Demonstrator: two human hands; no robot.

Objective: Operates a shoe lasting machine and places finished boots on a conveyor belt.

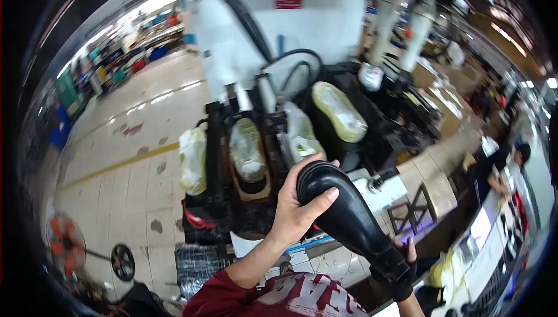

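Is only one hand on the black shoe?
No: the left hand grips one end of the black shoe, the right hand the other.

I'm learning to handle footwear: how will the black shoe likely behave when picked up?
The black shoe probably feels slick, since its surface shines. It seems fairly stiff, showing no obvious dent where the left hand grips it. Being long, it may tip if lifted by one end.

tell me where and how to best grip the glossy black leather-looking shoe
The glossy black shoe is likely best held by its broad rounded end, from the left, thumb across it, as the left hand does: it slants rightward, narrowing toward the right hand.
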